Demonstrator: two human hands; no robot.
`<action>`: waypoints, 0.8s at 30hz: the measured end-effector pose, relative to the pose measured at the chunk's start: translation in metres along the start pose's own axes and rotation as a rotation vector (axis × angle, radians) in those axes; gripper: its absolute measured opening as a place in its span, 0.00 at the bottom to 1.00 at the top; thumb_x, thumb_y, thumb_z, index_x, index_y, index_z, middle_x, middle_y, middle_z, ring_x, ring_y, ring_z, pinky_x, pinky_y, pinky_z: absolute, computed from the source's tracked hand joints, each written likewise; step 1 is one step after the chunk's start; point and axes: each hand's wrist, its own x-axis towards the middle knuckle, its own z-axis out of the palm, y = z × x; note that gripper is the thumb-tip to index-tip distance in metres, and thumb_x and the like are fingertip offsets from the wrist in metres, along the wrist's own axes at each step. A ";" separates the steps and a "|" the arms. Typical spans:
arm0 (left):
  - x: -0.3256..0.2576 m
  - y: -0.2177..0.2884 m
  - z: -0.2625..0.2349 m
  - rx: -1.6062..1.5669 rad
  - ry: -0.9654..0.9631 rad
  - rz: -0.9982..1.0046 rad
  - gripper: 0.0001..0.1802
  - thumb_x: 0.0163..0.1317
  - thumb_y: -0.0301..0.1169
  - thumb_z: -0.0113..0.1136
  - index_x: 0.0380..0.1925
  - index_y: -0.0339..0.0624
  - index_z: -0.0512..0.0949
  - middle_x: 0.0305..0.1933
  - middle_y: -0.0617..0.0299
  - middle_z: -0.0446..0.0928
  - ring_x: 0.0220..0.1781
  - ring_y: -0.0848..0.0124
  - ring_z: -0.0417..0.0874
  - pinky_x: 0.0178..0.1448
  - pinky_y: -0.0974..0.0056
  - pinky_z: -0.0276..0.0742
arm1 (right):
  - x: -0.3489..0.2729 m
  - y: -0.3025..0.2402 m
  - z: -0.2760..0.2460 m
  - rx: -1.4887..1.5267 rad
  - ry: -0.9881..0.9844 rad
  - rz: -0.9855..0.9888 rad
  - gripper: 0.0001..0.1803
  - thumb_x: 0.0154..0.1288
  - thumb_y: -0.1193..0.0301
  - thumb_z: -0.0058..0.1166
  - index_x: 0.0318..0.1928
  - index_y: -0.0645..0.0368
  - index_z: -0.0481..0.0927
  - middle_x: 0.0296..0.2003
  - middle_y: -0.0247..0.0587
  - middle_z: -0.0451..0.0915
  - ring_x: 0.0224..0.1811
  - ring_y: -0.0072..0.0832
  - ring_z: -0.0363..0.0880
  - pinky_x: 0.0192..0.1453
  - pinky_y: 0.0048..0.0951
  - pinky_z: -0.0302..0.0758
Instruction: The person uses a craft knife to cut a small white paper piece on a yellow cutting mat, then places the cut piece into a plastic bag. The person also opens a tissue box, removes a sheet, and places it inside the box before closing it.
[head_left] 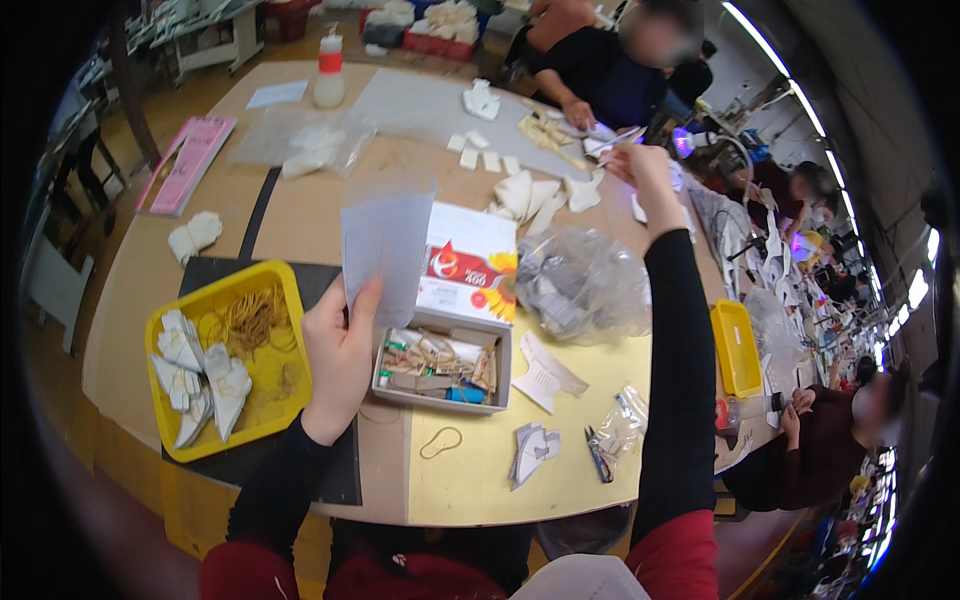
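The left hand (pixel 340 355) pinches a paper sheet (pixel 385 250) at frame centre above an open box (pixel 440 365); the right hand (pixel 645 170), upper right, grips a small pale piece. The loosely held sheet could slip onto the table (pixel 300 215).

Yellow tray (pixel 262 278): on your left, you see rubber bands and folded white pieces in it.
Open cardboard box (pixel 441 400): in front of you, filled with small mixed bits.
Clear plastic bag (pixel 585 285): crumpled, right of the box.
White bottle (pixel 329 72): red band, at the far edge of the table (pixel 470 480).
Pink card (pixel 187 162): far left.
Small yellow bin (pixel 737 346): at your right edge.
Scissors (pixel 597 455): near the front edge, beside folded paper.
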 end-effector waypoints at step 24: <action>0.001 0.008 -0.001 -0.209 0.058 0.064 0.13 0.72 0.29 0.57 0.49 0.29 0.78 0.43 0.60 0.82 0.44 0.79 0.79 0.50 0.71 0.75 | -0.264 -0.007 0.023 -0.170 -0.695 -0.033 0.08 0.64 0.76 0.61 0.41 0.69 0.84 0.29 0.41 0.85 0.31 0.21 0.83 0.35 0.23 0.77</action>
